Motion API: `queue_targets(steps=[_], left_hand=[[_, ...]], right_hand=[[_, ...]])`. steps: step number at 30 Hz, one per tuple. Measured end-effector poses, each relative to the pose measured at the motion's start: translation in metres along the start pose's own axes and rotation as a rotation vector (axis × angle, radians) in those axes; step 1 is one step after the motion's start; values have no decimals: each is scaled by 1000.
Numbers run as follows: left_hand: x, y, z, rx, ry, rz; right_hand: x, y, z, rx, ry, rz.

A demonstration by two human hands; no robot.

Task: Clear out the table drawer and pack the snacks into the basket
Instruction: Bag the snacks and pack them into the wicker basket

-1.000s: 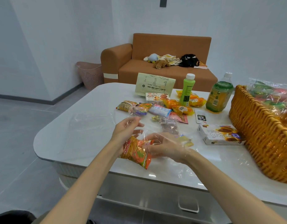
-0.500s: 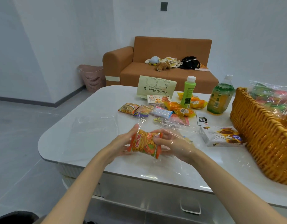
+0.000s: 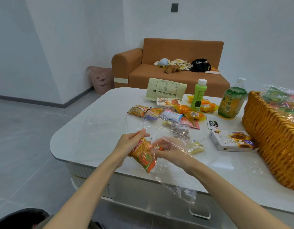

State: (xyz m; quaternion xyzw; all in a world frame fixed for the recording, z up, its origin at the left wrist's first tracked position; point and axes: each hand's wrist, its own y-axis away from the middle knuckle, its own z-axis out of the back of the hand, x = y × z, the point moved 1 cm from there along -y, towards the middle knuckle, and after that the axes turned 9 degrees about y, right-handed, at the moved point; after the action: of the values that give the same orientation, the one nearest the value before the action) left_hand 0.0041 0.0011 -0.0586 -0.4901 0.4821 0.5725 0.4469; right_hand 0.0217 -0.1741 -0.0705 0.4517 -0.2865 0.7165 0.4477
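Head: snack bags (image 3: 281, 101) in wicker basket (image 3: 267, 129)

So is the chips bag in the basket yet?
No, the left hand and right hand hold the chips bag over the table, apart from the basket.

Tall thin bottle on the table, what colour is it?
The tall thin bottle is bright green, white cap; head view.

Head cam, fwd-down, near table (image 3: 119, 100).
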Motion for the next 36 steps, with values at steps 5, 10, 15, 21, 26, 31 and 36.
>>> queue_targets(steps=[5, 10, 15, 21, 26, 31, 36], left_hand=[[-1, -3, 9, -56, -23, -58], [2, -8, 30, -160, -108, -146], [7, -10, 52, -208, -231, -115], [14, -17, 67, -194, -444, -94], [14, -34, 74, -156, -571, -49], [12, -56, 75, -139, -573, -70], [11, -77, 78, -169, -574, -87]], right_hand=[[10, -2, 7, 25, 24, -30], [6, -6, 28, -152, -28, -91], [-1, -11, 46, -474, 26, -143], [8, -20, 48, -628, 392, 60], [23, -60, 31, -531, 597, 138], [23, -132, 12, -228, 863, 101], [8, -202, -1, -77, 1033, 15]])
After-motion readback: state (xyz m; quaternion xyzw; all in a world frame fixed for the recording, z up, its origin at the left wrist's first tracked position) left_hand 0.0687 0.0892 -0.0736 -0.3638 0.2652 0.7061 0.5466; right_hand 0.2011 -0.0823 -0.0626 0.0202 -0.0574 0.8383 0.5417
